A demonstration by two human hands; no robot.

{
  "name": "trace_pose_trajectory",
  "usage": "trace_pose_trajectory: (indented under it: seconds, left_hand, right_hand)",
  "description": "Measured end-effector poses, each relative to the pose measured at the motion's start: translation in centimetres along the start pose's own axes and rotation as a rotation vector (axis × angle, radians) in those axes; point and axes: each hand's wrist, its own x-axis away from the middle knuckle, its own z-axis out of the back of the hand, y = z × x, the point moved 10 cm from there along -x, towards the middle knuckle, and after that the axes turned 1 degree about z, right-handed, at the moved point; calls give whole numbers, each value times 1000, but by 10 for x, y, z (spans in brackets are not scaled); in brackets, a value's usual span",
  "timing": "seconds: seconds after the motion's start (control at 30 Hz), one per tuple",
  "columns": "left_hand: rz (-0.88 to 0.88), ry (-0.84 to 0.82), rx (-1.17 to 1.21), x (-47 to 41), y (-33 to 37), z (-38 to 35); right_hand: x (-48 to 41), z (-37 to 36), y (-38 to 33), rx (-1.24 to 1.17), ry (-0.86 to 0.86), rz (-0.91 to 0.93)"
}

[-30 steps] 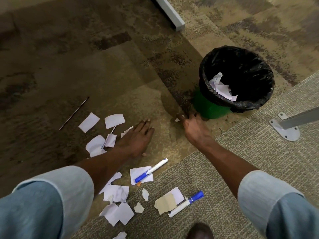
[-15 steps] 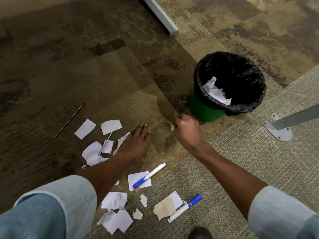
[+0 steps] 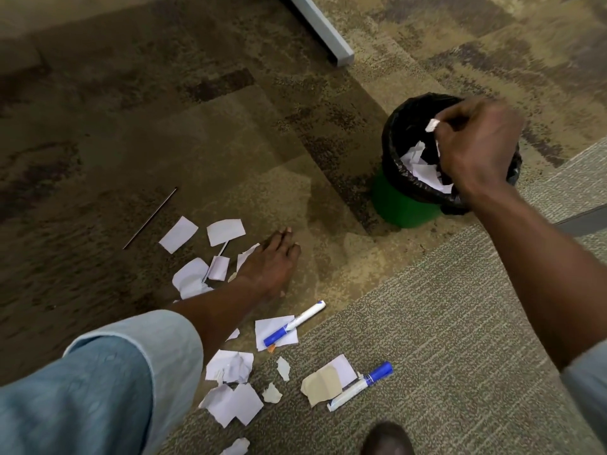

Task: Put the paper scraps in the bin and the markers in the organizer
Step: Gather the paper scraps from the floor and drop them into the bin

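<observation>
A thin dark rod (image 3: 150, 218) lies on the mottled brown carpet (image 3: 131, 110) at far left. Just right of it, flat white paper scraps (image 3: 179, 234), torn to irregular rectangles, are scattered on the pile. The left hand (image 3: 267, 266) rests palm-down among them, fingers spread flat and gripping nothing; its forearm leaves a rolled pale-blue denim sleeve (image 3: 108, 372). Nearer the camera, more scraps lie creased and overlapping (image 3: 231, 402). A white marker with a blue cap (image 3: 294, 323) lies partly on one sheet (image 3: 274, 331), at the seam where the brown carpet meets a lighter grey ribbed carpet tile (image 3: 460, 339). A second blue-capped marker (image 3: 361, 385) lies on that tile, touching a tan-and-white scrap (image 3: 325, 382). A dark rounded shape at the bottom edge (image 3: 386, 438) cannot be identified. A grey metal rail (image 3: 323, 26) crosses the top. At right stands a round green bin (image 3: 400, 208) lined with a glossy, wrinkled black bag (image 3: 397, 133), crumpled white paper (image 3: 415, 159) inside. The right hand (image 3: 476, 149) hangs over its mouth, fingers pinched closed on a small white scrap (image 3: 432, 125). The organizer is out of view.
</observation>
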Motion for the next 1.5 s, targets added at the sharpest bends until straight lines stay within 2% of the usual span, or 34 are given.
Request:
trace_pose_trajectory:
  seconds: [0.17, 0.27, 0.37, 0.5, 0.67, 0.87, 1.03, 1.2, 1.37, 1.5]
  left_hand:
    - [-32, -53, -40, 3, 3, 6]
    - [-44, -80, 6, 7, -1, 17]
    - [-131, -63, 5, 16, -7, 45]
    - [-206, -44, -6, 32, -26, 93]
    - [-111, -47, 133, 67, -85, 104]
    - [135, -20, 247, 119, -143, 21]
    - [306, -36, 388, 135, -145, -50]
    - [409, -8, 241, 135, -136, -76]
    - [333, 220, 208, 141, -113, -56]
    - [289, 279, 278, 143, -106, -52]
  right_hand:
    - [7, -10, 1, 106, -37, 75]
    - [15, -11, -25, 134, -18, 207]
    - [29, -14, -66, 114, -38, 375]
    - [64, -39, -131, 144, -257, 659]
    - [135, -93, -168, 257, -648, 886]
    - [203, -185, -159, 484, -1020, 829]
    - [241, -252, -151, 374, -1178, 582]
    - [268, -281, -163, 325, -1109, 593]
    - [279, -270, -162, 311, -982, 658]
    - [284, -261, -163, 232, -928, 658]
